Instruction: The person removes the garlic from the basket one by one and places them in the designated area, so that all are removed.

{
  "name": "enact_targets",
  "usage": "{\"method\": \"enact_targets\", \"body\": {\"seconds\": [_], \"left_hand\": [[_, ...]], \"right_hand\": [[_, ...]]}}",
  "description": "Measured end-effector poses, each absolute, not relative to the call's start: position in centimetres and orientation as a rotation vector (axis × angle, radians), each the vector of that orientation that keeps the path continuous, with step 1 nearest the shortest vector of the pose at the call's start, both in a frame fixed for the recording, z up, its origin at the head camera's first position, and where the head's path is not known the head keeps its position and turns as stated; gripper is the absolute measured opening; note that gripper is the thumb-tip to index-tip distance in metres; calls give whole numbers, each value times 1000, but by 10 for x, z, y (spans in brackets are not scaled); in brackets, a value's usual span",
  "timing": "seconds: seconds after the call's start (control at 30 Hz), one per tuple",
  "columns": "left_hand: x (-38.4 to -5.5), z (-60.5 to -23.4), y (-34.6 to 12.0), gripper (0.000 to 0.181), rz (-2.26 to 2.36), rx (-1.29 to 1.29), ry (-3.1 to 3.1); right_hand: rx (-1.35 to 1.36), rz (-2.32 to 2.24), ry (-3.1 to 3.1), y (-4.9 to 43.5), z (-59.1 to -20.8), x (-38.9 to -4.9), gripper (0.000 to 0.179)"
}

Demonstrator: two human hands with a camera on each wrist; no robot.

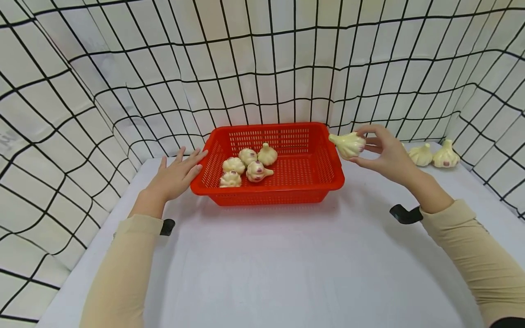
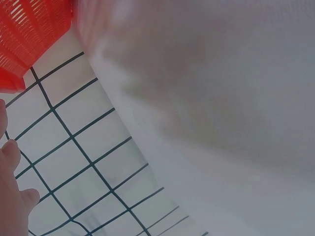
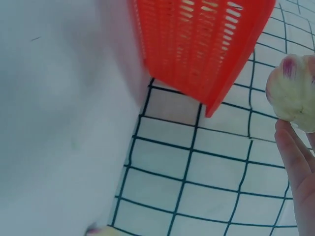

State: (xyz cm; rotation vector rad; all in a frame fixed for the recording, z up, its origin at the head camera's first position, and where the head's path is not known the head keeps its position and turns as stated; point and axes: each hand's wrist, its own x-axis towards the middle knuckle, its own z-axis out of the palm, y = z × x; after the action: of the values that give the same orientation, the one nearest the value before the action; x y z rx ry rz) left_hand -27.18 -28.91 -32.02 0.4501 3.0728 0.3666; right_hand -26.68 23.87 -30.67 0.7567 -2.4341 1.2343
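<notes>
A red plastic basket (image 1: 270, 192) with slotted walls stands on the white table, several garlic bulbs (image 1: 257, 171) gathered in its left half. My right hand (image 1: 387, 152) pinches another garlic bulb (image 1: 349, 145) between thumb and fingers, close to the basket's right rim, its stem pointing left over that rim. In the right wrist view the held garlic bulb (image 3: 290, 91) shows purple streaks. My left hand (image 1: 174, 177) lies at the basket's left side with fingers spread and extended, fingertips right at the rim, holding nothing.
Two more garlic bulbs (image 1: 446, 155) sit at the table's back right, beyond my right wrist. Black netting (image 1: 262, 73) over white sheeting rises behind the basket and along both sides. The white table (image 1: 279, 264) extends in front of the basket.
</notes>
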Motion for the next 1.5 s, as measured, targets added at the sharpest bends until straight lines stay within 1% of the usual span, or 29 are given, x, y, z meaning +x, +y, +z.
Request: {"method": "enact_targets", "body": {"seconds": [0.43,0.8,1.03,1.3,1.5], "left_hand": [[-273,-321,-290,66,369,462,3075],[-274,-324,-291,67,366,462,3088],[-273,-322,-291,66,365,454,3087],[-273,-323,-290,67,363,454,3080],[-273,-322,-290,67,364,456,3086]], "right_hand": [[525,1290,-2535,267,-322,-268,70],[469,1422,-2502,291,-336,-267,62],[443,1442,-2483,303,-337,-264,58],[378,1373,-2544,316,-343,-266,60],[421,1361,-2543,327,-352,-272,62]]}}
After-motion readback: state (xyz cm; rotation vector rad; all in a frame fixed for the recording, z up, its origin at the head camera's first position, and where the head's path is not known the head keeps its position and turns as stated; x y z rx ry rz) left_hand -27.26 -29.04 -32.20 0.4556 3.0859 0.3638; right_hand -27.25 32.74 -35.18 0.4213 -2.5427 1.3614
